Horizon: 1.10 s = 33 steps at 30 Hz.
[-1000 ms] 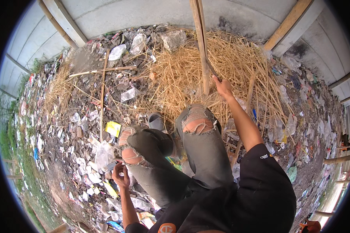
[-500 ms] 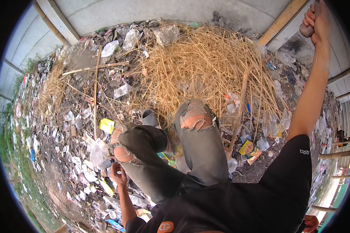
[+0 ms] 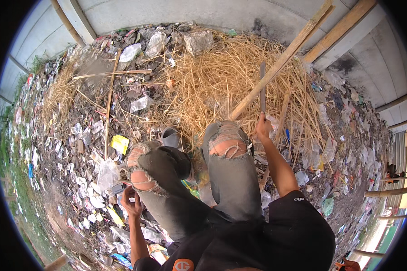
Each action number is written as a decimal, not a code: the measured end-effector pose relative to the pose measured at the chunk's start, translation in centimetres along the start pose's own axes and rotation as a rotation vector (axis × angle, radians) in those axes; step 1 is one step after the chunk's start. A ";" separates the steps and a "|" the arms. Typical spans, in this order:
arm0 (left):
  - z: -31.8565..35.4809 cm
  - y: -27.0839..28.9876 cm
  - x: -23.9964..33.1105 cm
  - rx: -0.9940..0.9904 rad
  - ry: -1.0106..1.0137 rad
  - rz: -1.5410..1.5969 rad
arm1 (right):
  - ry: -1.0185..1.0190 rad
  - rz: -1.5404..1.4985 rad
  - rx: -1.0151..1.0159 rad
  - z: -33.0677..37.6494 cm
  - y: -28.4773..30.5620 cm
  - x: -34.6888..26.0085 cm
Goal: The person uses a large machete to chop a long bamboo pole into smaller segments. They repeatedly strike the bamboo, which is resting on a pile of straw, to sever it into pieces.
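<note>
Blade [image 3: 262,86] (probably machete) — in right hand [image 3: 262,129]

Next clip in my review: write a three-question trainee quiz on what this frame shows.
1. True or false: the right hand grips a long dark blade pointing up over the straw pile.
2. Which thing does the left hand hold? A) a small dark object, B) a bamboo pole, C) a yellow wrapper.
3. Fill in: the bamboo pole slants from the straw toward the grey ____ at the top.

Key: 1 true; 2 A; 3 wall.
</note>
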State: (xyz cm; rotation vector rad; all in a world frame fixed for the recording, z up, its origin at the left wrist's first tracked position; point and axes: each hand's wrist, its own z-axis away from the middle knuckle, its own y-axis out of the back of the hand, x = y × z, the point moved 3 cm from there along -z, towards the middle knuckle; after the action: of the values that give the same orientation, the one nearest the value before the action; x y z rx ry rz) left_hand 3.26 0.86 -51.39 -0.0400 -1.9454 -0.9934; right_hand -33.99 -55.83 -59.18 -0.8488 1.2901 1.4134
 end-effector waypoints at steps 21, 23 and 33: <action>-34.6 -6.6 45.8 -0.127 -0.640 0.480 | 0.475 0.002 0.127 5.3 -4.0 -10.2; -36.2 -8.1 49.5 -0.087 -0.723 0.431 | 0.555 -0.029 0.104 7.0 -5.5 -11.0; -40.5 -14.4 57.6 -0.174 -0.736 0.958 | 0.608 0.239 -0.031 8.2 -6.0 -4.6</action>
State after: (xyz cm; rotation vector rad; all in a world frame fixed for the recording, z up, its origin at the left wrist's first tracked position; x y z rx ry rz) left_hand -6.67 -55.24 -7.60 -1.4604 -2.0507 -0.4886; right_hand -26.08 -49.25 -54.96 -1.2367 1.8796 1.4107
